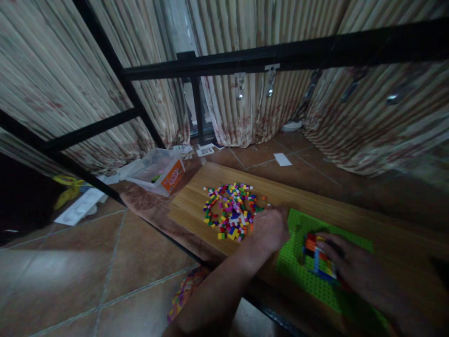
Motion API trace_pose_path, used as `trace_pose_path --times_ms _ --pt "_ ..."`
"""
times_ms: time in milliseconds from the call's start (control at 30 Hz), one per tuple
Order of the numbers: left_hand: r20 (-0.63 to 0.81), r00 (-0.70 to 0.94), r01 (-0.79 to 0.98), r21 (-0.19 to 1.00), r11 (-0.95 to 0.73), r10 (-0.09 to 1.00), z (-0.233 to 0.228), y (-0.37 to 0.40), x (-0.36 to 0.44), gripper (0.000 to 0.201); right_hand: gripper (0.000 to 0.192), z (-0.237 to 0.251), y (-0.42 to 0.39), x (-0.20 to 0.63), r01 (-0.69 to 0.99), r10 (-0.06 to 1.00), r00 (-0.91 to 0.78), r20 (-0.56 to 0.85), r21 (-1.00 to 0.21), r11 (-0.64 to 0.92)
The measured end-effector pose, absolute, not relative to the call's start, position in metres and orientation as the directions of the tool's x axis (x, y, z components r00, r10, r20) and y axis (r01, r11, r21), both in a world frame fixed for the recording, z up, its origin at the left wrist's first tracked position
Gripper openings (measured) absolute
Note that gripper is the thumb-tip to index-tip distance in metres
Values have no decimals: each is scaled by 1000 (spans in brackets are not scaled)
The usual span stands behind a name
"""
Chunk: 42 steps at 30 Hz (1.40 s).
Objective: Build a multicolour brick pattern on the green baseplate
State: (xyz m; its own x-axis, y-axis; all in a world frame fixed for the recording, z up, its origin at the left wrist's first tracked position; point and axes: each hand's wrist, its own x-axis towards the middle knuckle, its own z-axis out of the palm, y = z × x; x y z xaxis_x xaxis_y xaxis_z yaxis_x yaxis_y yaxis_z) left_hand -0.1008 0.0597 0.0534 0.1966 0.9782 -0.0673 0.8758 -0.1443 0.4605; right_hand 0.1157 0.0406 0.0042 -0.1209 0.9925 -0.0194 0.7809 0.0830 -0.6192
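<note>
The small multicolour brick build [318,260] sits on the green baseplate [298,255] at the near right of the wooden table [351,201], and the right hand [354,269] has its fingers curled around it, probably just to keep it steady. The left hand [269,229] rests at the edge of the loose brick pile [229,210], fingers bent down into it, can't tell if they've got 1. Clear plastic box [157,171] sits past the far left corner.

We see a heap of small plastic bricks [229,210] in red, yellow, green, blue, pink and white on a pale striped wooden board [191,206]. At three o'clock of it lies a bright green studded baseplate [298,262], bearing a multicoloured brick block [318,260]. At ten o'clock, a clear plastic box [156,171] carries an orange label.
</note>
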Motion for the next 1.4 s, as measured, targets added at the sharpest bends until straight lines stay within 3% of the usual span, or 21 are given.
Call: trace_pose_path --times_ms 267,567,933,1233,1400 --pt "-124 56 959 284 -18 991 49 63 -115 26 44 4 39 116 813 992 -128 3 -573 106" --pt "-94 0 975 223 21 996 44 66 -120 31 39 3 41 111 772 991 -132 32 -624 123" --pt "-139 -44 964 255 79 989 46 78 -153 31 36 10 39 104 771 991 -121 52 -624 127" --pt "-94 17 961 277 10 995 49 80 -160 28 34 17 37 99 726 991 -100 87 -675 133" --pt "-161 96 909 416 -20 982 54 84 -160 27 30 25 35 87 699 982 -104 159 -690 186"
